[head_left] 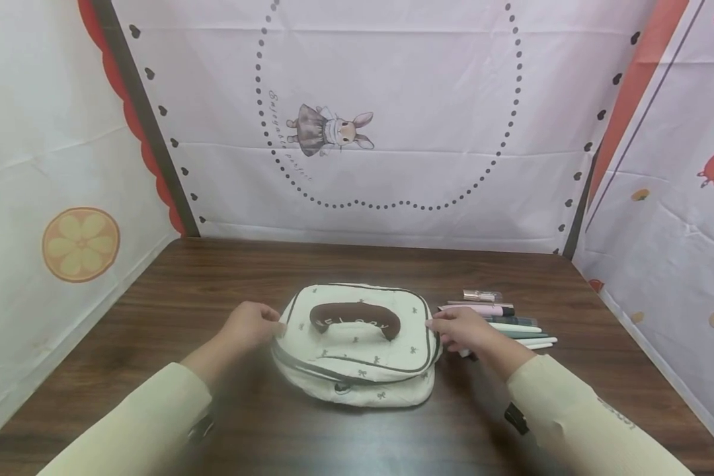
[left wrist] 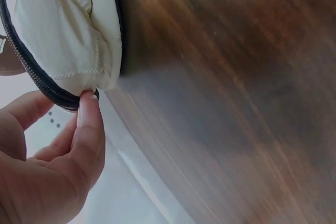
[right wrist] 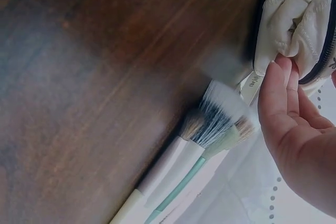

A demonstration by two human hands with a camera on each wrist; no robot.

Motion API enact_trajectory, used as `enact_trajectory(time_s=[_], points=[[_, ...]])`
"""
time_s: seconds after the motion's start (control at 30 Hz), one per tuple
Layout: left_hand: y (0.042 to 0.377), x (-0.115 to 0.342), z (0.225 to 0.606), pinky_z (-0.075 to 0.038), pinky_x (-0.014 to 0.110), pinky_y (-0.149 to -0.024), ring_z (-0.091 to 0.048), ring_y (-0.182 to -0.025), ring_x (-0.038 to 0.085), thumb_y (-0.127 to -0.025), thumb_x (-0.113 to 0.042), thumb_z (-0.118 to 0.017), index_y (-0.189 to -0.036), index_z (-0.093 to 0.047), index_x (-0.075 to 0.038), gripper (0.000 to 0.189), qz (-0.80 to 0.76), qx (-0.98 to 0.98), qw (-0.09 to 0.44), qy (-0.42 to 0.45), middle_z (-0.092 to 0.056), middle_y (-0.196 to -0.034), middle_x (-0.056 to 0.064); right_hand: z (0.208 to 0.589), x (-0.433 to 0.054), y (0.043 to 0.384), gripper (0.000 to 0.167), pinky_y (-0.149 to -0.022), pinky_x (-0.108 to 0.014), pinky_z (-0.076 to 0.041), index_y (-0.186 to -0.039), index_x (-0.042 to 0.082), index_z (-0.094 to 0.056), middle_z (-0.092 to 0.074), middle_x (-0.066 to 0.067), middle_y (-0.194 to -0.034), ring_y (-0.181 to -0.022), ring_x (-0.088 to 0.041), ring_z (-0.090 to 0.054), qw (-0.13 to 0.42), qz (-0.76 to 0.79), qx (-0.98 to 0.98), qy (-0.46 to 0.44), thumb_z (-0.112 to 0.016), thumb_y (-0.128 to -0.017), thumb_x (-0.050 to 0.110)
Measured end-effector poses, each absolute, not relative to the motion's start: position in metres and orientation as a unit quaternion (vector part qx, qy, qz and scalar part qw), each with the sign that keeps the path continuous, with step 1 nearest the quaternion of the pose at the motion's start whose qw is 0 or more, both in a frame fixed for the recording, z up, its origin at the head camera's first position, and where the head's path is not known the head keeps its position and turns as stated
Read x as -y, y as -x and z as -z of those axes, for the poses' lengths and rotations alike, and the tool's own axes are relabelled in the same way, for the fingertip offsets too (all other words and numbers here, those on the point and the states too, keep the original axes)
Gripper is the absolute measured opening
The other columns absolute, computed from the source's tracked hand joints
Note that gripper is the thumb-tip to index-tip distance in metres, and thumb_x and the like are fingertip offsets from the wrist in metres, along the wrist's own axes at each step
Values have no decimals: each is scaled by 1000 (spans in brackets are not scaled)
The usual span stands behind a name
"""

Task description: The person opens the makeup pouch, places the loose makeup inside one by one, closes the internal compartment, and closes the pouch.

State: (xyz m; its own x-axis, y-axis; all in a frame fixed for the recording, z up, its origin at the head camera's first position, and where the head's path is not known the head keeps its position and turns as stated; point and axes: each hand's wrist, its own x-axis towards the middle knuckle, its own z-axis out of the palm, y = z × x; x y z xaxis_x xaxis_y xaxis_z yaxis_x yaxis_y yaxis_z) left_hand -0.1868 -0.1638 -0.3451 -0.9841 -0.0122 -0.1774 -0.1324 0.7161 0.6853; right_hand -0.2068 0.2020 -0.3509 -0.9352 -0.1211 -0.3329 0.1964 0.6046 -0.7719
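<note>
A cream cosmetic bag (head_left: 345,350) with small bow prints, dark piping and a brown carry handle (head_left: 357,313) lies on the table in front of me. At its left side my left hand (head_left: 252,325) pinches the zippered edge between thumb and fingers, as the left wrist view shows on the bag (left wrist: 58,35). My right hand (head_left: 464,329) grips the opposite side, its thumb near the top edge and its fingers against the creased side fabric (right wrist: 286,14). The lid looks shut along the front.
Makeup brushes (right wrist: 223,106) with white and green handles lie right of the bag, partly behind my right hand. Beyond them are a pink tube (head_left: 482,309) and a small clear-capped tube (head_left: 482,295). Printed cloth (head_left: 393,198) hangs around the wooden table (head_left: 238,264).
</note>
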Motion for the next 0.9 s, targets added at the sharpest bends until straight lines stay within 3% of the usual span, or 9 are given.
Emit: enact_trajectory(time_s=[0.43,0.9], points=[[169,164,345,-51,52,-87,-63,-98,35,-87,-15,-65,-110,-64,10,35,-378,-922,74,34,-67,-103,22,351,-201,209,50,-79,-42,-57,-130,-8,-52,-59,-26,-123,-103,-34,-64,179,427,-886,-16,-59,-94,26],[169,170,354,-50,53,-89,-62,-103,38,-90,-19,-64,-113,-63,10,37,-374,-926,56,5,-67,-107,23,349,-200,204,47,-79,-45,-57,-126,-8,-55,-63,-23,-115,-97,-31,-64,177,422,-889,-11,-60,-93,25]])
